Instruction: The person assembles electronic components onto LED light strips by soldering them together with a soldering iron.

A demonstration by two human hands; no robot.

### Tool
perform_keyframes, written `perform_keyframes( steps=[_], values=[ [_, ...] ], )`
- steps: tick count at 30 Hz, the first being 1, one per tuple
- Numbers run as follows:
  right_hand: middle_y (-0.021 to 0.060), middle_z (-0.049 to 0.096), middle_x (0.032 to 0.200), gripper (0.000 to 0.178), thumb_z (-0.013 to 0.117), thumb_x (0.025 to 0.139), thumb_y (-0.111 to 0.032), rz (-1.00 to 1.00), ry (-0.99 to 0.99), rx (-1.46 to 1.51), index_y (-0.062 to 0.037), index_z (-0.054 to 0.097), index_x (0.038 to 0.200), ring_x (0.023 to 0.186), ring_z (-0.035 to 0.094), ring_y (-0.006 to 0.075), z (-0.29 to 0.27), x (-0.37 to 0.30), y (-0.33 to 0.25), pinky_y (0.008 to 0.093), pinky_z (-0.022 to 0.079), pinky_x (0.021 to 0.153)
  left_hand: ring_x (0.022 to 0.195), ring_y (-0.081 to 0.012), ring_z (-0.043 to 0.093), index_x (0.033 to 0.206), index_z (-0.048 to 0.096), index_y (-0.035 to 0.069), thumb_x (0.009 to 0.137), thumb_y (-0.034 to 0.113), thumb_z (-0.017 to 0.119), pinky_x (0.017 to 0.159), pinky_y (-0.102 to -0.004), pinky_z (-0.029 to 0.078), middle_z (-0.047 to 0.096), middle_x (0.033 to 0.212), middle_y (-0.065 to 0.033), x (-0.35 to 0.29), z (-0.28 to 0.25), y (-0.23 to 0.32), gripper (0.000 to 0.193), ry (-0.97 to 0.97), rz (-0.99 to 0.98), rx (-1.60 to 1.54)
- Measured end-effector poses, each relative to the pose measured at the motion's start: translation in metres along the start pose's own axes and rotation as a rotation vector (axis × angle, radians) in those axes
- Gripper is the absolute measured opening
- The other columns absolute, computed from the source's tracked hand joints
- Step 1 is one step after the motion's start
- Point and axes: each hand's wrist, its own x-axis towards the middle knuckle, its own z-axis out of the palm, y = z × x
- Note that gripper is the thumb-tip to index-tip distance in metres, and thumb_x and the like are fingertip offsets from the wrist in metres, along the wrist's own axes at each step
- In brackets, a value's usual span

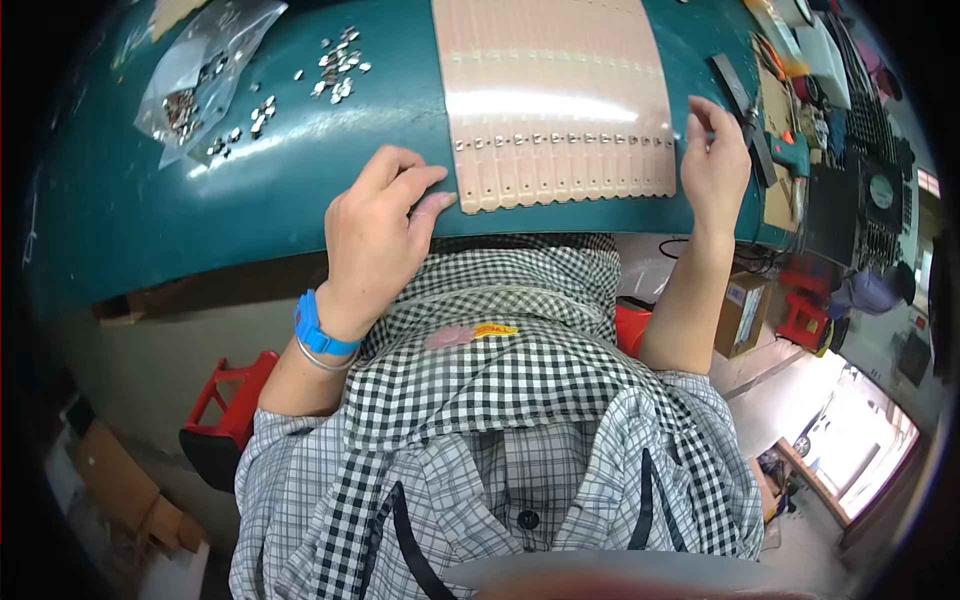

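Note:
A row of long pinkish-tan strips (560,75) lies side by side on the green-topped table (370,130), forming one flat panel with scalloped near ends. A line of small shiny metal clips (556,139) runs across the strips, one after another. At the near left corner is my left hand (380,220), thumb and forefinger apart with nothing seen between them; whether the thumb tip touches the edge, I cannot tell. My right hand (718,165) hovers by the right edge, fingers loosely bent and apart, holding nothing visible.
Loose metal clips (341,65) are scattered at the far left, near a clear plastic bag (205,75) with more inside. A dark bar (742,110) and a green power tool (790,153) lie at the right. A red stool (235,400) and a cardboard box (742,312) stand below table level.

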Motion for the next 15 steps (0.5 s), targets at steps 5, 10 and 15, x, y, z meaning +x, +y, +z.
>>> perform_keyframes(
  steps=[5,10,15],
  values=[
    [0.016,0.07,0.097,0.021,0.055,0.093,-0.012,0.167,-0.085,0.08,-0.0046,0.067,0.108,0.09,0.067,0.0324,0.0,-0.019,0.038,0.0383,0.051,0.082,0.068,-0.0222,0.06,0.1,0.071,0.003,0.077,0.0,0.073,0.057,-0.0302,0.047,0.064,0.091,-0.0087,-0.003,0.006,0.013,0.023,-0.003,-0.057,0.049],
    [0.0161,0.071,0.09,0.023,0.054,0.094,-0.01,0.225,-0.17,0.225,-0.0028,0.066,0.112,0.085,0.069,0.0275,-0.002,-0.019,0.026,0.034,0.052,0.078,0.066,-0.0183,0.064,0.098,0.071,0.003,0.081,-0.005,0.066,0.057,-0.0296,0.049,0.067,0.09,-0.0109,-0.006,0.009,0.014,0.019,0.077,-0.084,-0.042],
    [0.0047,0.064,0.088,0.027,0.054,0.091,0.0,0.469,-0.307,0.652,-0.0021,0.061,0.117,0.073,0.06,0.0107,-0.011,-0.02,0.023,0.0234,0.048,0.066,0.079,-0.0079,0.061,0.107,0.066,-0.002,0.085,-0.005,0.065,0.065,-0.0202,0.048,0.069,0.1,-0.0098,-0.012,-0.001,0.004,0.022,-0.057,-0.443,-0.355]
  ],
)
